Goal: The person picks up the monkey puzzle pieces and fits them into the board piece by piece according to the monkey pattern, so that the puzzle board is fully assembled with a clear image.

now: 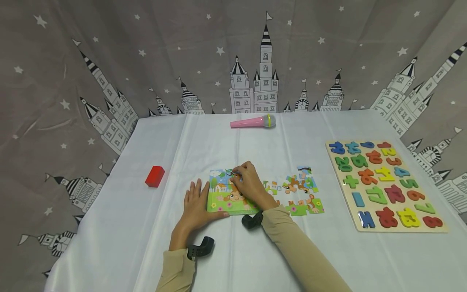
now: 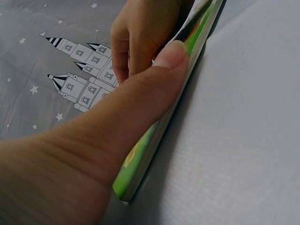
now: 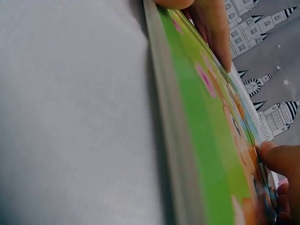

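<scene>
A jigsaw board (image 1: 218, 205) with a monkey, a small house and green grass on it lies flat on the table. My left hand (image 1: 195, 205) rests at its left side, fingers spread; its thumb (image 2: 166, 63) presses on the front edge. Over the board's upper middle, my right hand (image 1: 251, 184) pinches a jigsaw piece, mostly hidden by the fingers, right at the picture. The right thumb (image 3: 276, 157) touches the board's surface there. Several loose jigsaw pieces (image 1: 314, 205), some lying joined in a partial monkey picture, spread just right of the board.
A wooden board (image 1: 359, 190) with colourful numbers and shapes lies at the right. Toward the back is a pink toy microphone (image 1: 249, 122), and a red block (image 1: 155, 176) sits at the left. A grey castle-print curtain (image 1: 204, 48) hangs behind the white-covered table.
</scene>
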A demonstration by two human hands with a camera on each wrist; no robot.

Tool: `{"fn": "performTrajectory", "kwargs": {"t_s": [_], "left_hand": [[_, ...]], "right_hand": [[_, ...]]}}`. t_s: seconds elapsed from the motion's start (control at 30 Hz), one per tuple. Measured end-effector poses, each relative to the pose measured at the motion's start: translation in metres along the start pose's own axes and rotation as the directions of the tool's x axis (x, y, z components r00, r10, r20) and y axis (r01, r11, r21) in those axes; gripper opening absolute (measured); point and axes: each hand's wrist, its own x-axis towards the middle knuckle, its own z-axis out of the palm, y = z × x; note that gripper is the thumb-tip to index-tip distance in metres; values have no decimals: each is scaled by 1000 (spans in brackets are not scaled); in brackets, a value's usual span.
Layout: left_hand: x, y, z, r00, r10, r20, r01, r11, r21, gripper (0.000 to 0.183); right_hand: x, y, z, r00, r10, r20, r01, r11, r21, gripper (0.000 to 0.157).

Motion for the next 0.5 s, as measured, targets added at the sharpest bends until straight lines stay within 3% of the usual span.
{"fn": "performTrajectory", "kwargs": {"t_s": [0.13, 0.27, 0.4, 0.5], "left_hand": [[0, 0, 0, 1000, -2, 3, 2, 1000, 2, 115], [-1, 0, 0, 1000, -3, 1, 3, 1000, 2, 115], [-1, -1, 0, 1000, -2, -6, 2, 1000, 9, 115], [-1, -1, -1, 1000, -6, -10, 6, 1000, 11, 115]], "right_hand": [[0, -2, -1, 999, 44, 23, -44, 999, -9, 30], [0, -9, -8, 993, 101, 66, -94, 990, -104, 35], [2, -16, -22, 977, 175, 122, -149, 970, -193, 39], [3, -16, -32, 964, 222, 147, -190, 960, -205, 41]]}}
